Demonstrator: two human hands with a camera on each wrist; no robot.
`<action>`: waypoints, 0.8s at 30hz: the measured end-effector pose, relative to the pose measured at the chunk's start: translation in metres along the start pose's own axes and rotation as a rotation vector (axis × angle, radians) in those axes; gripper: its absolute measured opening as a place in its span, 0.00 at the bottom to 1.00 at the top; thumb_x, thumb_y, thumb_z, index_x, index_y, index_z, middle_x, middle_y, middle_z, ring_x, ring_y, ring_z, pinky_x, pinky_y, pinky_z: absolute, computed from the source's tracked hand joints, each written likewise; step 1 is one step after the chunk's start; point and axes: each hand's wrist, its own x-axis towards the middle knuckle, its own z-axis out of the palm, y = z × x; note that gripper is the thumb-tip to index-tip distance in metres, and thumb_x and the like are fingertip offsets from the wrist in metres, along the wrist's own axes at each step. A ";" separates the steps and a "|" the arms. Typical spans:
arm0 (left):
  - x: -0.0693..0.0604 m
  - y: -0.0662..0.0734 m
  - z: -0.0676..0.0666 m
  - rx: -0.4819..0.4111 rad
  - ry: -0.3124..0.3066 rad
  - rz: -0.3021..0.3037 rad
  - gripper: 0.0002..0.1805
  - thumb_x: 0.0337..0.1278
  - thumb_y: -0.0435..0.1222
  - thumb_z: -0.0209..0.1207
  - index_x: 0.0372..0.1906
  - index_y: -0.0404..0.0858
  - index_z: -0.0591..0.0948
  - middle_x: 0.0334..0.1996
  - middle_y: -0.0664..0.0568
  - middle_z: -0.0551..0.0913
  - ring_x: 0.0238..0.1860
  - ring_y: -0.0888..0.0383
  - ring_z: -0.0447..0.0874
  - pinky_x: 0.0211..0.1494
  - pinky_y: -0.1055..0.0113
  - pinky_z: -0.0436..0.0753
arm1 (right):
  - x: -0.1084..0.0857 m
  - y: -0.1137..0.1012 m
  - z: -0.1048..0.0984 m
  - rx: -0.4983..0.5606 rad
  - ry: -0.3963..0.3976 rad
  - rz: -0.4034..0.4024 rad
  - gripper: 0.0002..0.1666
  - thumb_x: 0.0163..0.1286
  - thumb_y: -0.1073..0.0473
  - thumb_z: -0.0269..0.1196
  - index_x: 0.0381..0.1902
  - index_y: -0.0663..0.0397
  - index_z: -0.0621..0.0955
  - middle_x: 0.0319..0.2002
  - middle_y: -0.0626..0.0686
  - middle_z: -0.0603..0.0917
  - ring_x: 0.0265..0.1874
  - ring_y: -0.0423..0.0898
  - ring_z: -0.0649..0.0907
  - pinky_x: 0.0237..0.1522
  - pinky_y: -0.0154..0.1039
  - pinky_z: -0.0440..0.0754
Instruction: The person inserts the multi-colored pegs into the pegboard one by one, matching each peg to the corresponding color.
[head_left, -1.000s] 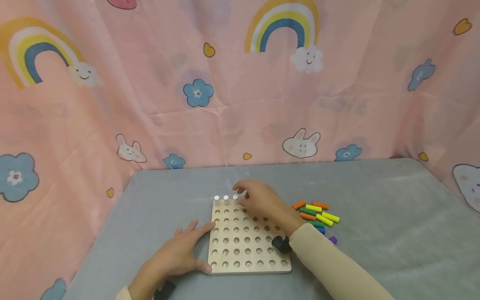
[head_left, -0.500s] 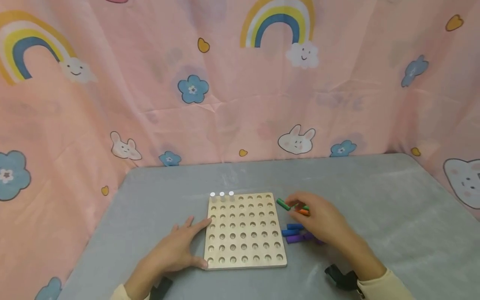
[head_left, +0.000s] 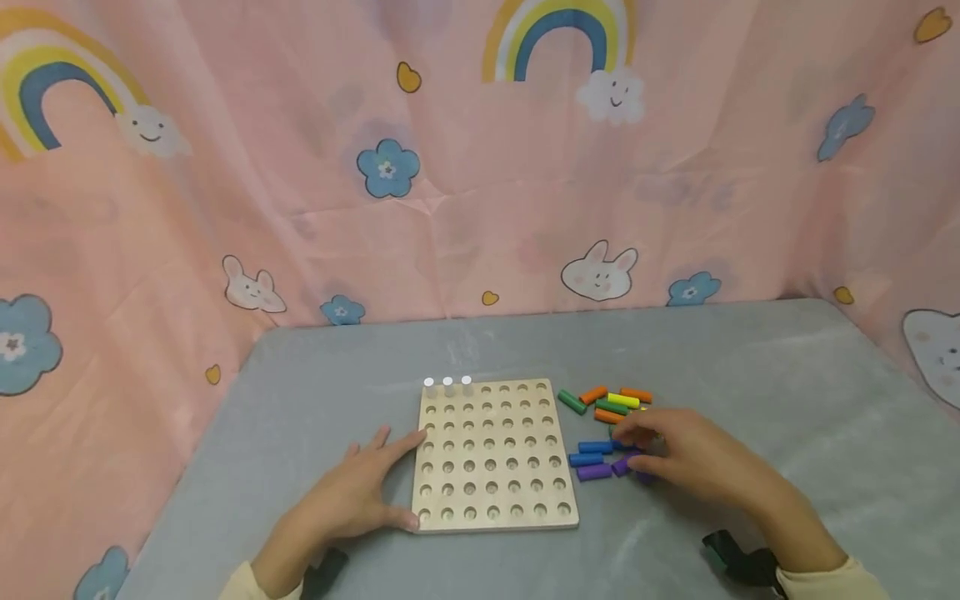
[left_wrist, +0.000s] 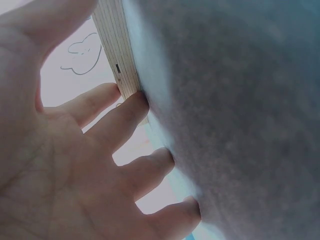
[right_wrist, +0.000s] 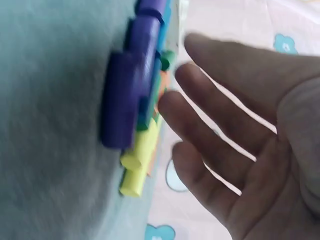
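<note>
The left hand (head_left: 352, 487), its fingers spread, touches the left edge of a wooden board (head_left: 479, 455). Three white pegs (head_left: 447, 386) stand in its far-left holes. Just right of the board, coloured pegs (head_left: 610, 416) lie on the table (head_left: 787, 375), partly beneath the right hand (head_left: 693, 454), its thumb and fingertips apart.

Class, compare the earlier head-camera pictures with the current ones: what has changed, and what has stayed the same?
The right hand has left the third white peg and moved right and nearer the person, to the blue pegs and purple pegs; it grips nothing now. The left hand stays at the left edge of the board, and three white pegs still stand in its far row.
</note>
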 end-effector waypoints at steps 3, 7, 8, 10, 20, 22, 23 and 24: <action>0.001 0.001 -0.002 0.005 0.015 0.008 0.60 0.23 0.54 0.79 0.74 0.55 0.67 0.74 0.36 0.65 0.78 0.37 0.54 0.76 0.32 0.52 | -0.002 0.009 -0.008 -0.009 -0.046 -0.061 0.10 0.60 0.53 0.72 0.40 0.35 0.85 0.39 0.34 0.85 0.39 0.34 0.81 0.42 0.38 0.83; 0.001 0.001 -0.005 0.002 0.021 0.006 0.60 0.23 0.54 0.80 0.74 0.55 0.67 0.74 0.37 0.65 0.78 0.37 0.54 0.76 0.32 0.52 | -0.002 0.020 -0.014 -0.041 -0.088 -0.115 0.07 0.59 0.52 0.73 0.33 0.31 0.85 0.36 0.32 0.84 0.36 0.32 0.79 0.39 0.35 0.81; 0.000 0.001 -0.005 0.001 0.019 0.004 0.60 0.23 0.54 0.80 0.74 0.55 0.67 0.74 0.37 0.64 0.78 0.38 0.53 0.76 0.32 0.52 | -0.002 0.022 -0.014 -0.051 -0.096 -0.116 0.08 0.59 0.53 0.73 0.32 0.30 0.85 0.35 0.31 0.84 0.36 0.31 0.79 0.40 0.35 0.81; 0.000 0.000 -0.004 -0.003 0.015 0.004 0.60 0.23 0.55 0.79 0.74 0.56 0.67 0.75 0.37 0.64 0.78 0.37 0.53 0.76 0.31 0.52 | -0.001 0.025 -0.014 -0.058 -0.118 -0.112 0.09 0.58 0.53 0.74 0.31 0.29 0.85 0.35 0.31 0.83 0.35 0.31 0.78 0.39 0.35 0.80; 0.001 -0.004 0.000 -0.006 0.002 0.031 0.60 0.24 0.57 0.78 0.74 0.58 0.66 0.75 0.38 0.63 0.78 0.37 0.53 0.74 0.30 0.53 | 0.002 0.032 -0.003 -0.086 -0.173 -0.075 0.12 0.54 0.53 0.76 0.34 0.29 0.86 0.39 0.34 0.85 0.38 0.34 0.79 0.47 0.49 0.82; 0.002 -0.004 0.001 -0.004 0.003 0.033 0.59 0.24 0.57 0.78 0.74 0.57 0.66 0.75 0.39 0.64 0.78 0.37 0.53 0.74 0.30 0.54 | 0.003 0.032 -0.002 -0.087 -0.169 -0.074 0.11 0.54 0.53 0.76 0.33 0.29 0.86 0.39 0.35 0.86 0.39 0.35 0.80 0.48 0.52 0.83; 0.002 -0.004 0.001 -0.003 0.003 0.034 0.59 0.25 0.57 0.78 0.74 0.57 0.66 0.75 0.39 0.64 0.78 0.37 0.53 0.75 0.30 0.53 | 0.004 0.032 -0.001 -0.090 -0.166 -0.076 0.11 0.54 0.53 0.76 0.33 0.29 0.86 0.39 0.34 0.86 0.39 0.35 0.80 0.48 0.52 0.83; 0.002 -0.005 0.001 -0.004 0.004 0.036 0.59 0.25 0.57 0.78 0.74 0.57 0.66 0.75 0.40 0.64 0.78 0.37 0.53 0.75 0.31 0.53 | 0.004 0.032 -0.002 -0.088 -0.164 -0.075 0.11 0.54 0.53 0.76 0.33 0.29 0.86 0.39 0.35 0.86 0.40 0.37 0.81 0.49 0.53 0.83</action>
